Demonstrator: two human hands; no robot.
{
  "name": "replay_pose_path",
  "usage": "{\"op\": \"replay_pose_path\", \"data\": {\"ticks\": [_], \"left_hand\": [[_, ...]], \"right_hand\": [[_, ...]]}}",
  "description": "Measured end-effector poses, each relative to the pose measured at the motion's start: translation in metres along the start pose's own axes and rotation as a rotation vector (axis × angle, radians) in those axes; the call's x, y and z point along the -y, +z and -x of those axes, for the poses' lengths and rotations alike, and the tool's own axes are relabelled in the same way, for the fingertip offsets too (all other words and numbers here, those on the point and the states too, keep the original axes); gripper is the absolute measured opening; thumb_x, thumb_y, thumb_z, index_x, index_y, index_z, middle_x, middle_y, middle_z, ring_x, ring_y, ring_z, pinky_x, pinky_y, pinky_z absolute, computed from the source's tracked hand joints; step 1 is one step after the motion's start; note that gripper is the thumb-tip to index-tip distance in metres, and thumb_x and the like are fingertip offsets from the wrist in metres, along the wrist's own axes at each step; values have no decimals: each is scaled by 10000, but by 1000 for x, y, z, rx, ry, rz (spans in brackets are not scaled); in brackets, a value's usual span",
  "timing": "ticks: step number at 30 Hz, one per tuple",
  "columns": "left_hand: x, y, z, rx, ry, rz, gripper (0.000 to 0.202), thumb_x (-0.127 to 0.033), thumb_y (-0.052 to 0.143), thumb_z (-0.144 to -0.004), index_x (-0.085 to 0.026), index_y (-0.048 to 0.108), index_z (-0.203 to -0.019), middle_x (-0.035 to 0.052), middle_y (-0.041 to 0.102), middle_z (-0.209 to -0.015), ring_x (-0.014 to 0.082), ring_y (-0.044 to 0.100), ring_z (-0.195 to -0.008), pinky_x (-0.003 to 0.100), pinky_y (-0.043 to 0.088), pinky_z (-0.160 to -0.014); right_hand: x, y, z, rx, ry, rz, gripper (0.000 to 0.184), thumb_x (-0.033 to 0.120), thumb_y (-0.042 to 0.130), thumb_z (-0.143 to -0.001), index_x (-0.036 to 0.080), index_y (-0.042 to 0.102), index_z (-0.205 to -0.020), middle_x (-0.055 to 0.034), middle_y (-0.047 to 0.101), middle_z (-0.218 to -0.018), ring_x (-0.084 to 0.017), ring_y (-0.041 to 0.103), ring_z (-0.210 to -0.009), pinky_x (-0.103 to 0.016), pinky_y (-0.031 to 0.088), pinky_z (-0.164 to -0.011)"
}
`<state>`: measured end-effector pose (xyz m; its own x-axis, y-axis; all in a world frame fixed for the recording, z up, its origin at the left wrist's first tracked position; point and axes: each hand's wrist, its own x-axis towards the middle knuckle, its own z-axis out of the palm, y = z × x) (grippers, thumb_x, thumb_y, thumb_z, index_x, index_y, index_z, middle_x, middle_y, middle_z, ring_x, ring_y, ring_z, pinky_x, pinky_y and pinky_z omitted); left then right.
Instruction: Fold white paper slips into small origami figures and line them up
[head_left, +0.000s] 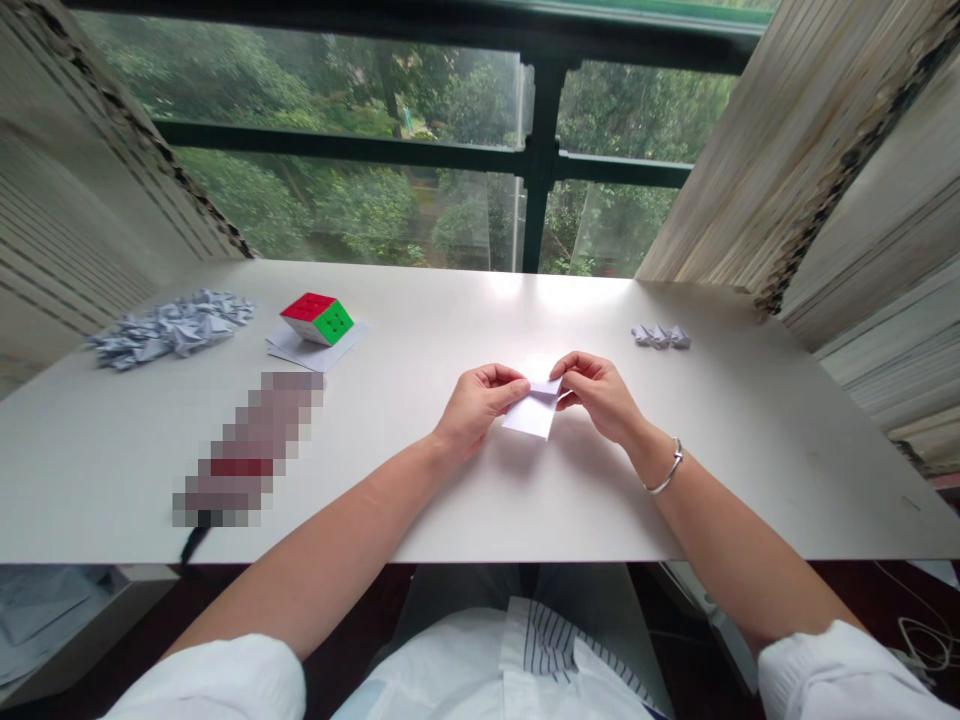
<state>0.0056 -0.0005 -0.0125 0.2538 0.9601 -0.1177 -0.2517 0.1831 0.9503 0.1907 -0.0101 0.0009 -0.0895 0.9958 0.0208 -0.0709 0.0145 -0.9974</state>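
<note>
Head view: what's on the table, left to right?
pile of folded paper pieces → red-and-green puzzle cube → left hand → white paper → right hand → small row of folded paper pieces

The white paper sheet [534, 412] at the middle of the frame is thin and matt. The table top [720, 480] looks smooth, with a little shine at the far edge. At upper left, the puzzle cube [317, 319] is glossy plastic. At right, the bracelet [667, 467] is shiny metal, and the shirt cuff [832, 670] is white cloth.
</note>
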Motion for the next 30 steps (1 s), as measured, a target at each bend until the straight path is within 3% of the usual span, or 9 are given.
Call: {"op": "replay_pose_path", "data": {"ticks": [11,14,19,24,30], "left_hand": [[1,0,1,-47,11,-14,253,-245,840,-619,-147,687,-795,22,677,-725,130,607,-639,259,464,-617],[0,1,1,-65,55,-39,243,-243,840,-617,-148,693,-786,19,680,-738,121,600,-657,248,462,-634],[1,1,0,-60,70,-61,262,-273,847,-616,-154,713,-806,32,698,-778,143,621,-705,266,484,-677],[4,0,-2,-17,-4,-41,295,-355,830,-662,-145,715,-835,54,701,-793,148,625,-679,276,485,-636],[4,-1,-2,-18,-10,-55,289,-287,857,-623,-137,703,-816,53,699,-785,148,635,-694,274,489,-658]], "right_hand": [[-1,2,0,54,-23,40,115,234,561,-744,171,657,-735,-15,652,-708,-134,622,-664,-259,565,-571],[0,3,1,74,-33,26,149,309,648,-764,180,663,-837,-10,641,-740,-137,615,-677,-262,565,-565],[-2,4,2,84,-70,17,446,344,779,-698,217,622,-1096,39,600,-702,-119,582,-643,-251,546,-572],[-5,3,0,65,-82,19,470,344,777,-701,193,617,-1116,41,602,-688,-119,580,-634,-262,534,-579],[-5,4,0,54,-60,-20,553,316,792,-683,185,588,-1180,42,619,-697,-117,579,-629,-260,523,-580]]}}
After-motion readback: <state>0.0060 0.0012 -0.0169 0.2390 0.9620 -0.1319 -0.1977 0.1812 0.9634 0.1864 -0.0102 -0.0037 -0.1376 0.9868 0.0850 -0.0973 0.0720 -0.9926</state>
